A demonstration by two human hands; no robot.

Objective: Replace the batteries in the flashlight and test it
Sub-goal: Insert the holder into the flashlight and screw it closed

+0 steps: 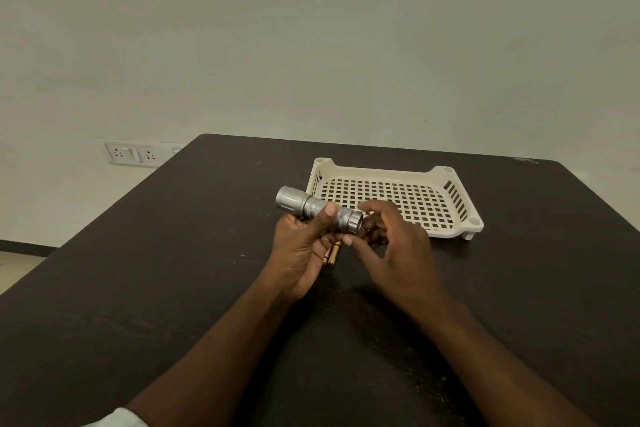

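Observation:
A silver flashlight [308,205] is held level above the dark table [173,270], its wide head pointing left. My left hand [304,246] grips its knurled body from below, thumb across the top. My right hand [391,239] is at the flashlight's tail end, fingers curled around the end cap area; what they pinch is hidden. Two gold-coloured batteries [331,255] lie on the table just below my hands, partly covered by them.
A cream perforated plastic tray [450,218] sits on the table behind my right hand. A wall socket panel [133,152] is on the wall beyond the table's left edge.

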